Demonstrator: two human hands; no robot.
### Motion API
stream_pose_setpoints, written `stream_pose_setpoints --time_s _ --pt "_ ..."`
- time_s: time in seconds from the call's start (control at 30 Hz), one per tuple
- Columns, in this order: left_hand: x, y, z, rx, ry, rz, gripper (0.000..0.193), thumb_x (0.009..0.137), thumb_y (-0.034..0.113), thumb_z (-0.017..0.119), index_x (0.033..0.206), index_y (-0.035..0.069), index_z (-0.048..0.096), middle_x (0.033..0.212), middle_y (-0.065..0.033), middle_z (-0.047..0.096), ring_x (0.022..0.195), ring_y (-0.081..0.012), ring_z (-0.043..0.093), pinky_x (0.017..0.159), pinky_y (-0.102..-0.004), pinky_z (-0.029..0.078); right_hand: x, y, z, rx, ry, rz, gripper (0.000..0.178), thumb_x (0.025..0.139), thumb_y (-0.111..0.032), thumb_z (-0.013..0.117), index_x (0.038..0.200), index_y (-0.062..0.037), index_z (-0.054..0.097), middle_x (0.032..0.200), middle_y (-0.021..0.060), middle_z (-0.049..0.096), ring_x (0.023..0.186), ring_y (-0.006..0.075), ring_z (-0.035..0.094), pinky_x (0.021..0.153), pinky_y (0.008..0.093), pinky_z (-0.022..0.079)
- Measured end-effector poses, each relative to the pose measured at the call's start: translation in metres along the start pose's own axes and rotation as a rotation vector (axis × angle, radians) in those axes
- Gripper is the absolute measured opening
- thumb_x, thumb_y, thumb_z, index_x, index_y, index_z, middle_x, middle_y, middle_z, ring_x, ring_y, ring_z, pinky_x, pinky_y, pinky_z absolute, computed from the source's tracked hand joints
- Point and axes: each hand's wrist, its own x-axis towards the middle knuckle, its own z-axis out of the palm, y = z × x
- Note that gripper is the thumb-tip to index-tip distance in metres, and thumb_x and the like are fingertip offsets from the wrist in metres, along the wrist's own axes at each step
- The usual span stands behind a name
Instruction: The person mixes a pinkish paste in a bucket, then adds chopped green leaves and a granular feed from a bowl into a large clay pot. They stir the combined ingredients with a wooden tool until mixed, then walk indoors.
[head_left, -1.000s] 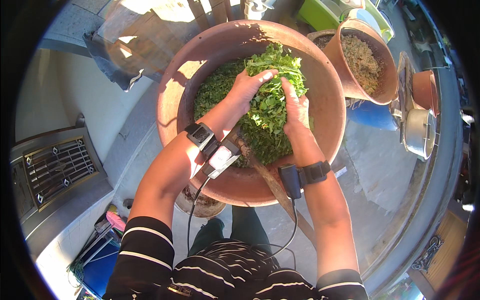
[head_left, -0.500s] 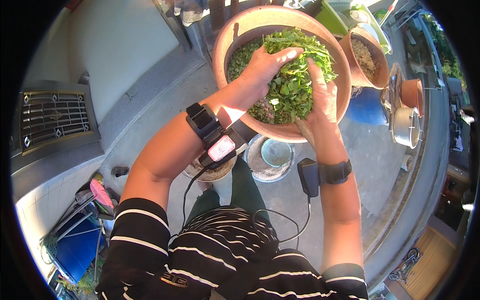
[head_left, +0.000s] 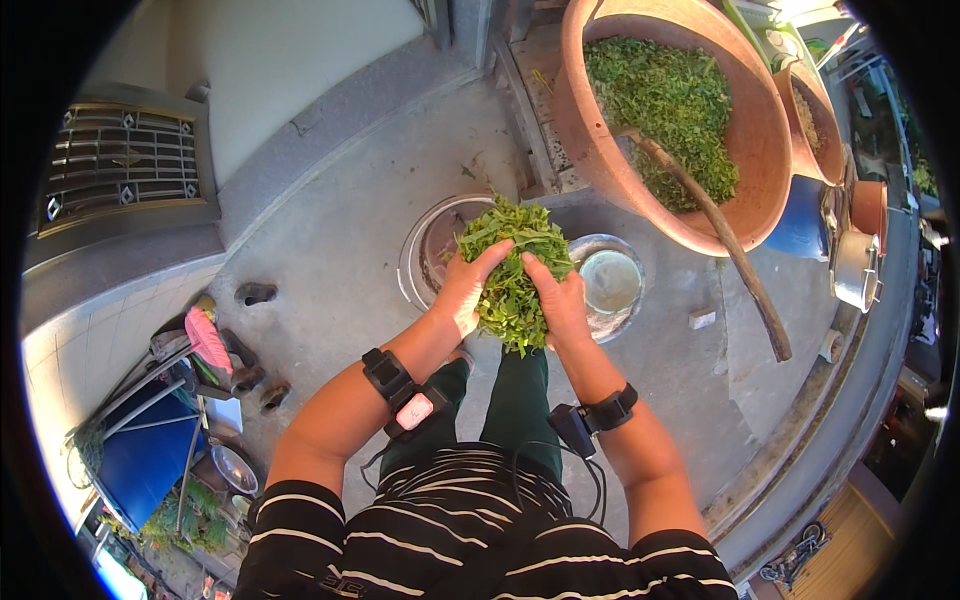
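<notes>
Between my two hands is a big bunch of chopped green leaves [head_left: 515, 265], held in front of my body. My left hand [head_left: 466, 287] presses it from the left and my right hand [head_left: 560, 302] from the right, thumbs on top. Beneath the leaves, partly covered, stands a round bucket [head_left: 411, 262] with brownish contents. At the upper right is a large terracotta-coloured basin [head_left: 757, 205], with more chopped greens [head_left: 660, 110] inside. A wooden stick [head_left: 715, 215] leans out over its near rim.
A basin of pale powder holding a bowl [head_left: 611, 281] stands right of the bucket. Farther right are a smaller tub of grain [head_left: 812, 118], a blue container [head_left: 797, 225] and a metal pot [head_left: 856, 270]. Shoes [head_left: 256, 293] and a folding frame with blue cloth [head_left: 150, 460] lie left.
Both hands have lifted the leaves out of the large basin and brought them closer to my body, over the bucket. The basin now appears farther right in view, its stick exposed.
</notes>
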Motion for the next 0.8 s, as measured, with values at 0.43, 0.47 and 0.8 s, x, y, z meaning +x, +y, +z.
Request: stream_pose_setpoints --time_s 0.43,0.47,0.8 --pt "0.065 0.032 -0.088 0.727 0.201 -0.295 0.098 0.084 0.038 0.068 0.155 0.014 0.003 0.156 -0.019 0.02 0.123 -0.0421 0.047 0.094 -0.0531 0.046 0.088 0.032 -0.024 -0.76 -0.264 0.094 0.059 0.086 -0.024 0.071 0.131 0.0078 0.051 0.126 0.0214 0.058 0.102 0.0208 0.062 0.088 0.033 0.049" --pt "0.049 0.047 -0.065 0.735 0.183 -0.204 0.089 0.085 0.033 0.068 0.152 0.011 0.015 0.15 -0.0175 0.03 0.113 -0.0342 0.053 0.09 -0.0466 0.049 0.068 -0.005 -0.025 -0.697 -0.346 0.026 0.054 0.087 -0.023 0.069 0.129 0.0071 0.053 0.117 0.0188 0.063 0.1 0.0202 0.062 0.086 0.0317 0.05" --pt "0.036 0.183 0.254 0.781 -0.38 0.233 0.05 0.093 0.023 0.057 0.135 0.0 0.046 0.136 -0.013 0.049 0.115 -0.0201 0.057 0.088 -0.0318 0.049 0.079 -0.304 -0.158 0.036 0.342 -0.13 0.063 0.093 -0.027 0.061 0.141 0.0011 0.032 0.135 0.0247 0.04 0.122 0.039 0.045 0.085 0.0574 0.053"
